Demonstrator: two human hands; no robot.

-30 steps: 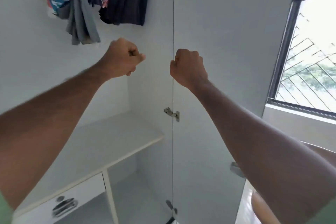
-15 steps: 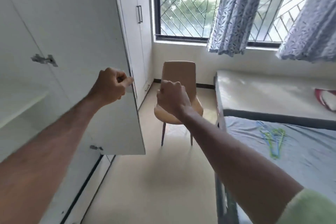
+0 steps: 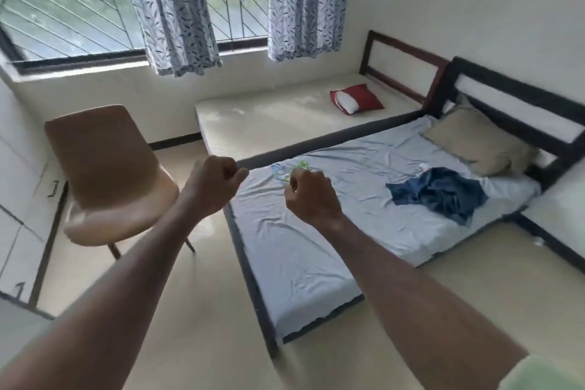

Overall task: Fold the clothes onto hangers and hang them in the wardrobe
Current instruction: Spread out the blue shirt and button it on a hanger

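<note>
both hands (image 3: 311,198) fisted, empty; blue garment (image 3: 438,193) crumpled on bed (image 3: 316,247), no clear axis.

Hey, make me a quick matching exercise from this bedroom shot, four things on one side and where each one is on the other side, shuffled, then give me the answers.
Things:
1. crumpled dark blue garment
2. green plastic hangers
3. red and white pillow
4. tan moulded chair

Places:
A. on the bare cream mattress under the window
B. on the floor, left of the beds
C. on the light blue sheet, near the beige pillow
D. on the light blue sheet, just beyond the right hand

Pairs: 1-C, 2-D, 3-A, 4-B
</note>
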